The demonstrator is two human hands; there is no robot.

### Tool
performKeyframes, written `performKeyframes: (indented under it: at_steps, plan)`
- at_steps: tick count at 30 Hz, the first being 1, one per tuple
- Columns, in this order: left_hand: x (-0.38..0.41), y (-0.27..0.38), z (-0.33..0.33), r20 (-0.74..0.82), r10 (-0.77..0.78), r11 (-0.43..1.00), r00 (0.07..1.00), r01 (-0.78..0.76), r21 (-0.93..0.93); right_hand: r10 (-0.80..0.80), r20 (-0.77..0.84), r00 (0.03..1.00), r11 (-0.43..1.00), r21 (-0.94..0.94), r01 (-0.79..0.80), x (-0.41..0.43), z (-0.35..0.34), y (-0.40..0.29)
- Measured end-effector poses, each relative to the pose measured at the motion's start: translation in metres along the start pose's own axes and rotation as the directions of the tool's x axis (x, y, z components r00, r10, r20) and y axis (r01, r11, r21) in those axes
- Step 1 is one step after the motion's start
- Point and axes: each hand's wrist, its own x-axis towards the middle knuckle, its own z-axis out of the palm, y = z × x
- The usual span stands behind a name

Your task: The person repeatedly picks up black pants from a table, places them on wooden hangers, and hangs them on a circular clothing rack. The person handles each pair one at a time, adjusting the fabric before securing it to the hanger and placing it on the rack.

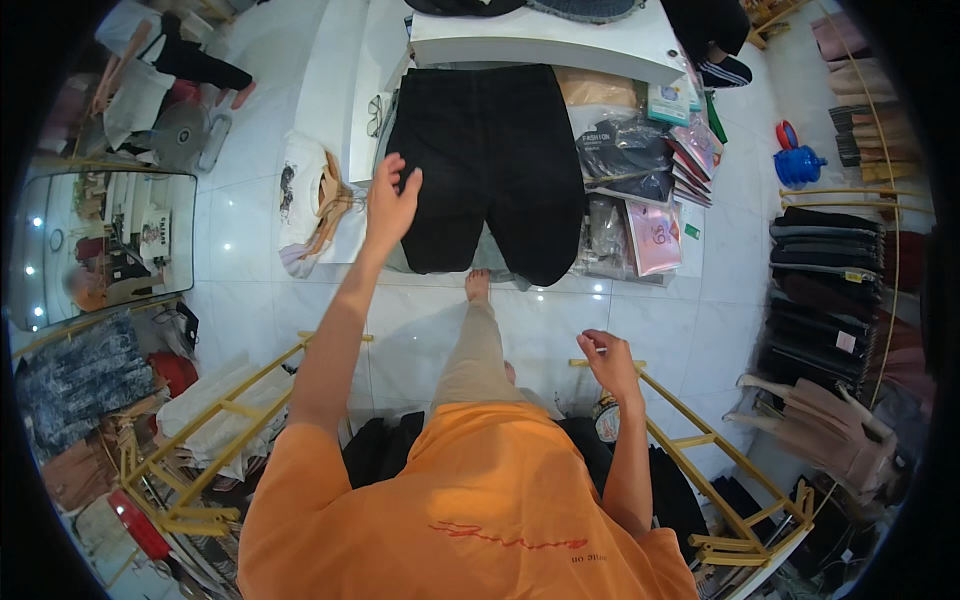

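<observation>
A pair of black shorts or folded trousers (491, 157) lies spread, waist away from me, over a low surface. Grey-green fabric (495, 259) shows beneath the legs. My left hand (394, 201) is at the left edge of the black garment, thumb and fingers apart, with nothing held; whether it touches the cloth I cannot tell. Lower right, over the floor, my right hand (609, 361) hangs free with loosely bent fingers and nothing visible in it.
Right of the garment are plastic-wrapped packages (626, 157) and pink packets (654, 236). A white shelf (547, 49) rises behind. Light-coloured clothes (311, 199) lie at left. Yellow metal racks (697, 441) flank me. A mirror (112, 240), a fan (182, 135) and another person (195, 56) are at left.
</observation>
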Motion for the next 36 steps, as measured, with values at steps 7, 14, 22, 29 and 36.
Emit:
performKeyframes:
  at_steps: [7, 14, 22, 29, 36]
  plan:
    - [0.181, -0.060, 0.036, 0.006, -0.125, 0.977, 0.992, 0.122, 0.175, -0.093, -0.091, 0.991, 0.994, -0.065, 0.087, 0.093, -0.014, -0.109]
    - [0.255, -0.104, 0.066, 0.009, -0.078, 0.972, 0.997, 0.074, 0.222, -0.047, -0.066, 0.997, 0.994, -0.105, 0.039, 0.118, -0.003, -0.126]
    - [0.207, -0.090, 0.071, 0.126, 0.138, 0.972, 0.982, -0.158, 0.173, -0.017, 0.025, 1.000, 0.990, -0.137, 0.021, 0.135, 0.003, -0.144]
    - [0.113, 0.025, 0.037, 0.598, -0.006, 0.993, 0.801, 0.074, -0.089, -0.288, -0.110, 0.951, 0.935, -0.247, 0.255, 0.166, -0.001, -0.209]
    - [-0.018, 0.083, -0.006, 0.735, 0.381, 0.921, 0.561, -0.162, -0.354, -0.560, 0.355, 0.749, 0.690, -0.300, 0.659, 0.161, -0.008, -0.267]
